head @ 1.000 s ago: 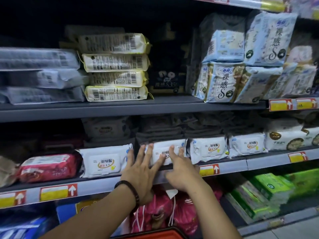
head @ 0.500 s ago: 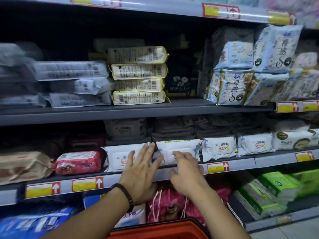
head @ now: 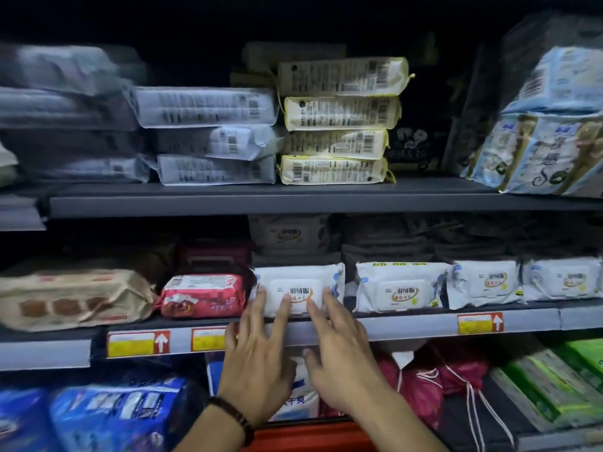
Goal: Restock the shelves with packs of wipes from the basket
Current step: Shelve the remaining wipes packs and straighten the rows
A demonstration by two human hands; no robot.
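**A:** Where is the pack that we are shelving?

**B:** The white plastic wipes pack (head: 298, 287) sits at the front edge of the grey middle shelf (head: 408, 327), its lidded face toward us. On its oval label we read "羽绒服" in dark characters. The smaller print beneath is too blurred for us.

**A:** And our hands?

**B:** Our left hand (head: 257, 363) and right hand (head: 339, 360) both reach up from below that pack. The fingers are straight and spread, and the fingertips (head: 261, 293) rest on its front face. Neither thumb touches it, and nothing is pinched. A dark beaded bracelet (head: 233, 415) circles the left wrist.

**A:** What flanks it?

**B:** Just left of the pack is a red and pink soft packet (head: 204, 293), whose writing we cannot read. Further left is a beige crumpled bundle (head: 71, 298). Right of the pack, across a dark gap, is a twin white pack (head: 401, 285) with the same "羽绒服" label.

**A:** Above and below?

**B:** Above the pack, a stack of four yellow-edged packs (head: 339, 125) shows us barcodes. Below and left of it, the shelf rail carries a yellow price tag with a white arrow on red (head: 138, 344). Well below the pack, the rim of the red plastic basket (head: 310, 435) shows between our forearms.
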